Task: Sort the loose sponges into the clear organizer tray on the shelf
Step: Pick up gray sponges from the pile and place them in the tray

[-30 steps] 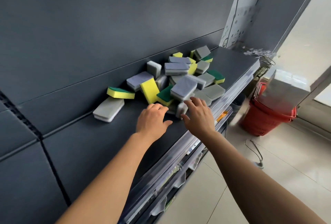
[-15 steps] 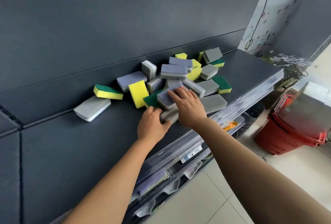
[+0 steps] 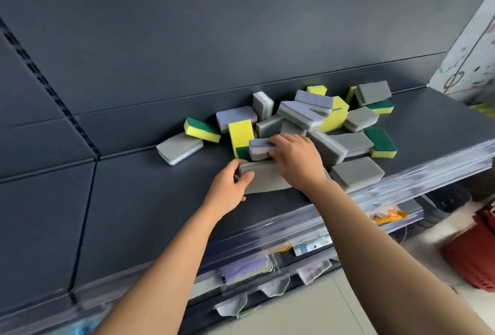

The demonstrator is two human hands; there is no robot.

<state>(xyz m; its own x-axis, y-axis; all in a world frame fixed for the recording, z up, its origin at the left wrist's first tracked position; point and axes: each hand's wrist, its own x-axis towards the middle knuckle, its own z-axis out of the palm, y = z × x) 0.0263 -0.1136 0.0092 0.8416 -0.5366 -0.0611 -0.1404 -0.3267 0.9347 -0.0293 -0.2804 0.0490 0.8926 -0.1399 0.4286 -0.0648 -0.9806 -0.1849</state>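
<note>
You see a matt dark shelf (image 3: pixel 166 200), foam sponges (image 3: pixel 356 144) with rough faces, and a glossy clear plastic edge strip (image 3: pixel 401 187).

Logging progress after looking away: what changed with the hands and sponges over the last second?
Both hands reached forward into the pile. The left hand now grips a flat grey sponge at its near edge; the right hand grips a lavender-topped sponge just behind it. Earlier neither held anything. The rest, like the lone sponge at the left end, stayed put.

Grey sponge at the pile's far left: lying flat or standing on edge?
Flat: the grey sponge rests broad face down on the shelf, grey side up.
</note>
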